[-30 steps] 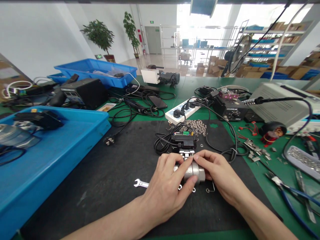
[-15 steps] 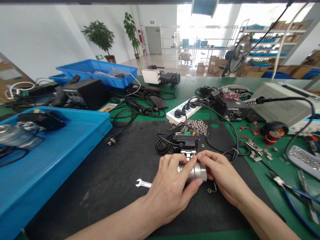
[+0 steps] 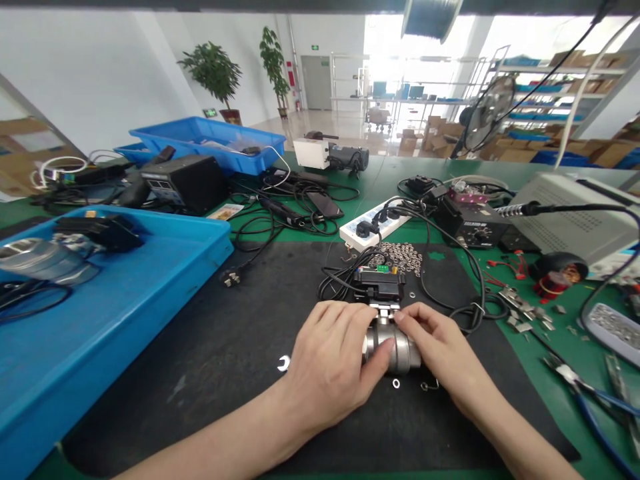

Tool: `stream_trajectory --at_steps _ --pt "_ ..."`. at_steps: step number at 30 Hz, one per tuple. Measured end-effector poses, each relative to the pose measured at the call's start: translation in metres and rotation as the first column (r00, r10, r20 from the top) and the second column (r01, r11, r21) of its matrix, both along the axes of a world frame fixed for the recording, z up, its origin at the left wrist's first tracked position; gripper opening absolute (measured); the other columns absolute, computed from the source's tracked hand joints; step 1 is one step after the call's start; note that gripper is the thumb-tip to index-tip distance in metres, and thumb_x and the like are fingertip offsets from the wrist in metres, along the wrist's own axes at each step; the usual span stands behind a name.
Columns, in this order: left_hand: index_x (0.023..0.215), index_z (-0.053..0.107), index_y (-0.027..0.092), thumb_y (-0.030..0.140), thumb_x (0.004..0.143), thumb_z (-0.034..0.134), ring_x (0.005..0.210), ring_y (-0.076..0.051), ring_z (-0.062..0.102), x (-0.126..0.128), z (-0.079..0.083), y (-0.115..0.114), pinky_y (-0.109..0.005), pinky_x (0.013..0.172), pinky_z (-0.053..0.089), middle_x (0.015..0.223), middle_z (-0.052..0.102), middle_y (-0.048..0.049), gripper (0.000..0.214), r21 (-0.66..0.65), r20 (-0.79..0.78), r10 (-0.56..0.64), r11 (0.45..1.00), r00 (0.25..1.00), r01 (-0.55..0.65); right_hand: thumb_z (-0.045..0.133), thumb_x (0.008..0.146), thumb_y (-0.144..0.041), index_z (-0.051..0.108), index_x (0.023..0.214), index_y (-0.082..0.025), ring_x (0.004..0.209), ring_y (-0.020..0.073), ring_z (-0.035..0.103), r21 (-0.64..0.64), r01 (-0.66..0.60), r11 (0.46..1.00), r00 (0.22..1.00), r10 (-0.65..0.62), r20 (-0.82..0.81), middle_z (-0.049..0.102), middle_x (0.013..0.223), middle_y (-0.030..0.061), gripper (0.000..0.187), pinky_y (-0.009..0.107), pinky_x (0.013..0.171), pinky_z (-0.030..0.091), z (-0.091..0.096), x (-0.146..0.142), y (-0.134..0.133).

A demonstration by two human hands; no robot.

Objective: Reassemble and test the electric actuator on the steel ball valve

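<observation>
A steel ball valve [image 3: 401,353] lies on the black mat, joined at its neck to a black actuator box [image 3: 383,285] with a green terminal block. My left hand [image 3: 327,350] is closed over the valve's left side, thumb along the body and fingertips near the bracket. On the other side my right hand [image 3: 437,337] pinches at the neck just below the bracket; anything tiny between its fingertips is hidden. A loose washer [image 3: 396,384] lies in front of the valve, beside a small ring on a bent wire [image 3: 425,386]. An open-end wrench [image 3: 284,363] shows partly from behind my left hand.
A blue tray [image 3: 165,327] with another valve stands left. Behind the actuator are a pile of nuts or washers [image 3: 400,257] and a white power strip [image 3: 367,230]. Pliers [image 3: 570,377] and a soldering station [image 3: 475,227] are on the right, with cables around.
My left index finger has drawn back from the neck, and its thumb has moved up the valve. A washer now shows in front of the valve. The whole view has shifted slightly.
</observation>
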State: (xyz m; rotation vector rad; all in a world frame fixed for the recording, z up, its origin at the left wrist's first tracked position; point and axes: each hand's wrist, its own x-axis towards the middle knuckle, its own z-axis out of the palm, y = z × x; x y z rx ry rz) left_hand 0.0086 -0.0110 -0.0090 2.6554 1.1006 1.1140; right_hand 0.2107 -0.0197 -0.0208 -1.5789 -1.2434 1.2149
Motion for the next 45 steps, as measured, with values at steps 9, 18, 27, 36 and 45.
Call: stream_trajectory --at_steps 9,18,27,36,45 --pt "0.119 0.062 0.014 0.017 0.087 0.072 0.085 -0.021 0.072 -0.003 -0.005 -0.001 -0.039 0.079 0.052 0.103 0.077 -0.0065 0.033 0.047 0.029 0.014 0.999 0.999 -0.015 0.053 0.096 -0.048 0.066 0.084 -0.024 0.077 0.018 0.056 0.069 -0.027 0.997 0.985 0.015 0.17 0.064 0.079 -0.0018 0.03 0.031 0.068 0.039 0.002 0.0 0.0" --pt "0.121 0.064 0.014 0.007 0.083 0.072 0.098 -0.019 0.074 0.0 -0.002 -0.002 -0.037 0.09 0.054 0.114 0.078 -0.0077 0.039 0.077 0.12 -0.08 0.994 0.99 0.072 0.049 0.099 -0.041 0.065 0.083 -0.024 0.079 0.0163 0.058 0.131 -0.034 0.991 0.982 0.009 0.187 0.065 0.081 -0.0039 0.028 0.029 0.071 0.039 0.002 0.0 0.0" --pt "0.117 0.064 0.012 0.004 0.084 0.069 0.115 -0.018 0.07 0.0 -0.007 -0.002 -0.035 0.108 0.051 0.12 0.076 -0.008 0.034 0.06 0.048 -0.153 0.987 0.987 0.15 0.051 0.099 -0.042 0.064 0.081 -0.024 0.077 0.0158 0.057 0.154 -0.034 0.988 0.983 0.006 0.183 0.064 0.078 -0.0041 0.029 0.028 0.07 0.039 0.0 -0.001 0.001" --pt "0.115 0.065 0.014 0.003 0.083 0.069 0.113 -0.019 0.07 -0.001 -0.005 0.0 -0.037 0.104 0.052 0.118 0.076 -0.0075 0.034 0.066 0.094 -0.161 0.986 0.982 0.156 0.051 0.099 -0.044 0.063 0.081 -0.023 0.075 0.0152 0.056 0.171 -0.051 0.984 0.981 0.016 0.196 0.062 0.077 -0.0046 0.03 0.028 0.069 0.039 0.002 0.0 0.0" --pt "0.105 0.065 0.017 0.011 0.084 0.073 0.082 -0.017 0.071 -0.017 0.024 0.016 -0.034 0.08 0.052 0.095 0.077 -0.0027 0.023 0.208 0.024 -0.017 0.978 1.0 0.012 0.051 0.098 -0.051 0.064 0.082 -0.024 0.074 0.0156 0.056 0.165 -0.061 0.984 0.968 0.019 0.249 0.062 0.076 -0.0048 0.034 0.029 0.066 0.037 0.001 0.0 0.001"
